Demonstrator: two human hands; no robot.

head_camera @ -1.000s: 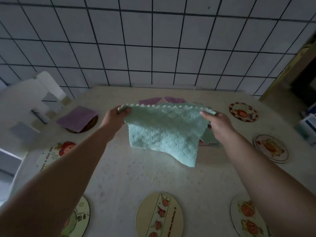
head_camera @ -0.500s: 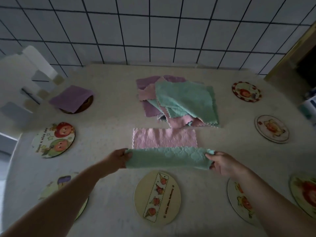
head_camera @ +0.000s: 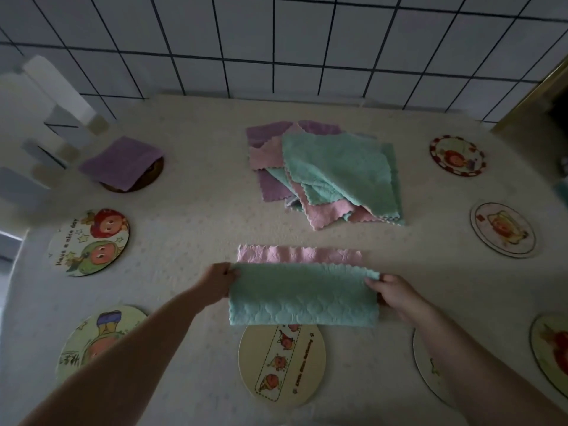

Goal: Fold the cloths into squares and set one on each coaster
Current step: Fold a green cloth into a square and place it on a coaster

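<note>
My left hand (head_camera: 218, 279) and right hand (head_camera: 390, 292) pinch the green cloth (head_camera: 302, 295) at its far corners, stretching it flat for folding; the coaster (head_camera: 281, 364) waits at six o'clock.

Both hands hold a green cloth (head_camera: 302, 295), folded into a long band, by its two upper corners: the left hand (head_camera: 216, 282) pinches the left corner, the right hand (head_camera: 396, 295) the right. The band's lower edge overlaps the top of a cream coaster (head_camera: 281, 364) printed with a strip of small figures. Just behind the band, a pink cloth (head_camera: 299, 254) lies flat on the pale worktop (head_camera: 190, 216). Farther back sits a loose pile of cloths (head_camera: 325, 173) in purple, pink and green. At far left a folded purple cloth (head_camera: 121, 162) rests on a dark coaster (head_camera: 147, 181). Other printed coasters ring the worktop.
</note>
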